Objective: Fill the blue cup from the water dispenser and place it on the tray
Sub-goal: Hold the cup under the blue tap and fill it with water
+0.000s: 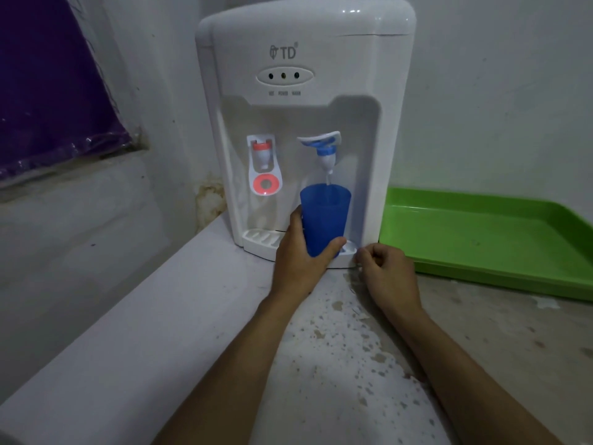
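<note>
My left hand is wrapped around the lower part of a blue plastic cup, holding it upright over the drip tray of a white water dispenser. The cup sits under the blue tap, whose lever is tipped up, and a thin stream of water runs from the spout into the cup. My right hand rests on the counter as a loose fist beside the dispenser's front right corner, holding nothing. A green tray lies empty to the right of the dispenser.
A red hot-water tap sits left of the blue one. The dispenser stands against a white wall on a stained, speckled counter. A purple plastic-covered sheet hangs at the upper left. A white ledge runs along the counter's left side.
</note>
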